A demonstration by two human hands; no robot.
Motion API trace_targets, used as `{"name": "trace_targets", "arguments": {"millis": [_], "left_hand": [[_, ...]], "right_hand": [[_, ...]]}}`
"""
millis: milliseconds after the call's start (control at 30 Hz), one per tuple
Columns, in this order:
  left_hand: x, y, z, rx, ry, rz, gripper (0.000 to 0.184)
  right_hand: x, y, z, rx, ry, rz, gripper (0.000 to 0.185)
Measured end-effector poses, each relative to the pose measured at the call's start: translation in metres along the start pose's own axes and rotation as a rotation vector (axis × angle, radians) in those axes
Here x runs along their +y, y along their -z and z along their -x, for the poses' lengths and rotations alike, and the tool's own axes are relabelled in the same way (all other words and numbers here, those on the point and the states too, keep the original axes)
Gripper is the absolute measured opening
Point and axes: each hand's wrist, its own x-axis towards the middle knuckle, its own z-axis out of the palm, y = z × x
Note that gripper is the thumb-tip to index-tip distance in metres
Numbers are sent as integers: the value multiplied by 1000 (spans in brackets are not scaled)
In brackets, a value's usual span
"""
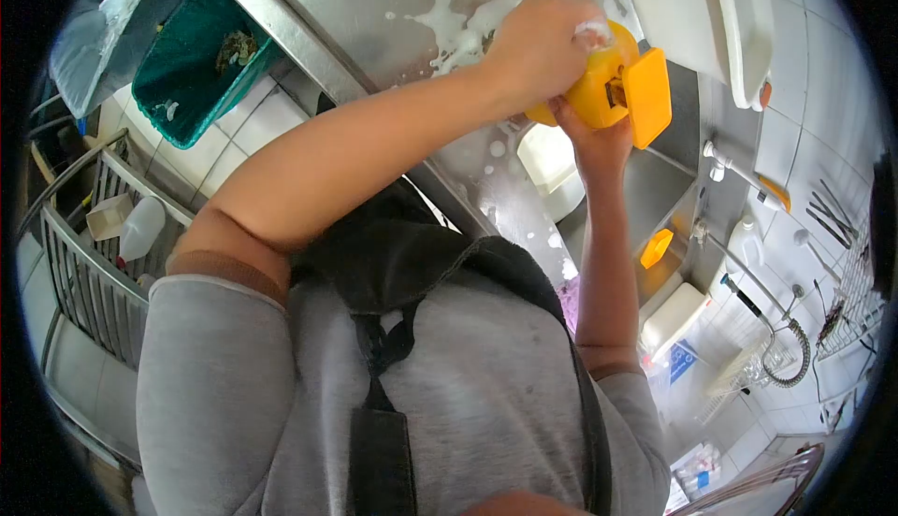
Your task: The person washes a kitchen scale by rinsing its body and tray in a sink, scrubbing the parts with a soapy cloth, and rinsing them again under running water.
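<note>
A yellow plastic container (599, 95) with a dark opening and a flat square flap on its right side is held over the metal counter at the sink's edge. My right hand (599, 137) grips it from the near side, thumb up against its wall. My left hand (547, 43) is closed against its far upper side, with white suds on the fingers. Whether a sponge or cloth sits inside that hand is hidden. Below the container, a white tub (547, 156) rests at the counter's edge.
Soapy water (458, 11) covers the metal counter. A small yellow piece (657, 247) lies in the sink (622, 207). Taps (718, 159) and a spray hose (797, 352) line the tiled wall, near a white bottle (745, 240). A green-lined bin (192, 76) and a metal rack (89, 254) stand at left.
</note>
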Motion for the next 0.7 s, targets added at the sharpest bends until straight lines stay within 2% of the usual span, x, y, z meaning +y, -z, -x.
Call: {"name": "trace_targets", "arguments": {"millis": [67,133,233,267,333,433,533,567,633,700], "left_hand": [[2,3,4,-15,11,38,17],[2,9,18,-21,-222,154,18],[7,0,13,69,-307,156,16],[9,-3,4,67,-309,157,16],[9,-7,-14,-64,-139,131,18],[17,3,3,-60,-174,4,19],[3,9,17,-37,-298,111,20],[5,6,12,-41,-301,112,20],[12,-7,-6,-79,-175,32,20],[10,-28,-27,-64,-175,77,17]], "right_hand": [[-2,-1,-5,17,-19,96,68],[-3,-3,-4,43,44,26,68],[6,0,-6,38,81,5,69],[4,-1,-5,41,80,4,69],[-4,-4,-4,53,32,-57,69],[2,-1,-4,28,39,-36,70],[-4,-4,-6,93,125,-5,67],[-1,-3,-6,98,124,-6,67],[10,-2,-6,115,186,-26,65],[5,-1,-8,115,124,-5,64]]}}
